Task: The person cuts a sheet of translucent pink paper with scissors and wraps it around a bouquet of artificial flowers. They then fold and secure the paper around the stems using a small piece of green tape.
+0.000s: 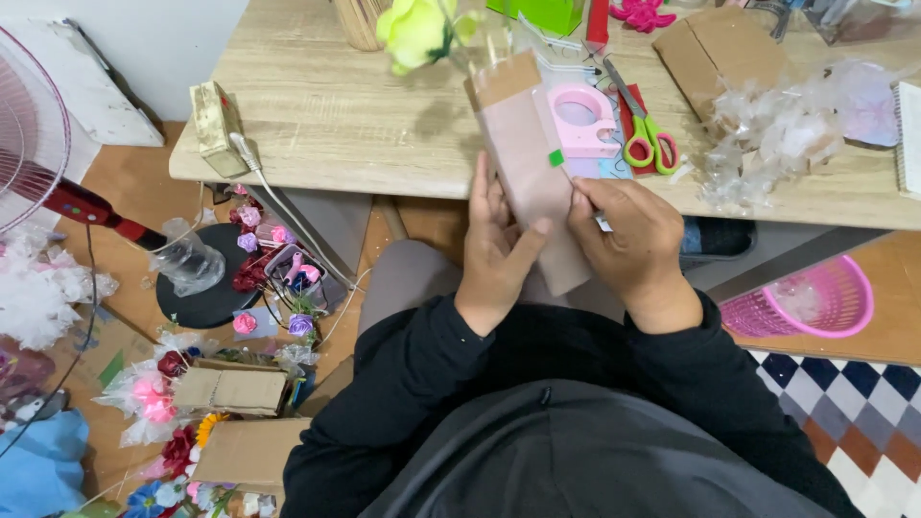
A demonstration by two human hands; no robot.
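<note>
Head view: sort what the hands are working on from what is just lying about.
In hand:
left hand
right hand
brown paper sleeve
yellow flower

Lying about:
scissors
pink tape holder
clear wrap pile
pink basket
fan
flowers on the floor

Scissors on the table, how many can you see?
1. The scissors with green and red handles lie on the wooden table, beside the pink tape dispenser, above the right hand. More might hide under the clutter.
</note>
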